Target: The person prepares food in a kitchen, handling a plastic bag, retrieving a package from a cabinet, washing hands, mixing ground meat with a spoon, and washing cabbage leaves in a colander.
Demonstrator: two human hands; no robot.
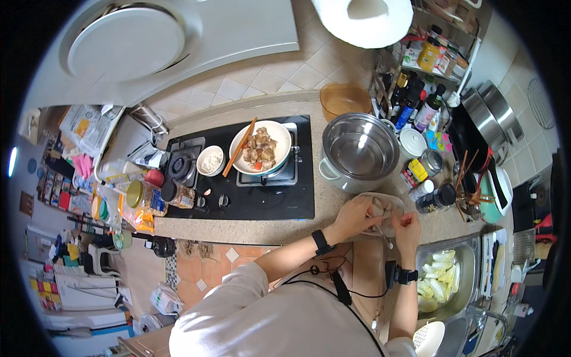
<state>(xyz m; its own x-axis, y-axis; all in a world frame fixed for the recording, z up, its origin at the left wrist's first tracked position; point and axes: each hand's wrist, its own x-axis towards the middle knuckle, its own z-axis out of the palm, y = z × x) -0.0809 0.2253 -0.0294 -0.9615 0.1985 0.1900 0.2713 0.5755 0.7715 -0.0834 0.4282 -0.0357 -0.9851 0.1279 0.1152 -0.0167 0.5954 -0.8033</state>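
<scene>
Over a shallow, translucent container (396, 201) at the counter's front edge, both my hands work close together. My left hand (356, 217) reaches in from the left with its fingers bent at the pale pieces inside. At the container's right side, my right hand (407, 230) has its thumb and fingertips pinched together. Whether either holds a piece is too small to tell. A thin pale strand with a small white end hangs between the hands. Just behind the container stands a large steel pot (360, 147), uncovered, with a shiny inside.
On the black gas hob (267, 205), a white pan (285, 154) of browned meat pieces bears wooden chopsticks (240, 147); a small white bowl (221, 172) stands beside it. Jars and bottles crowd the right counter. Cabbage leaves (439, 279) lie in the sink (466, 290).
</scene>
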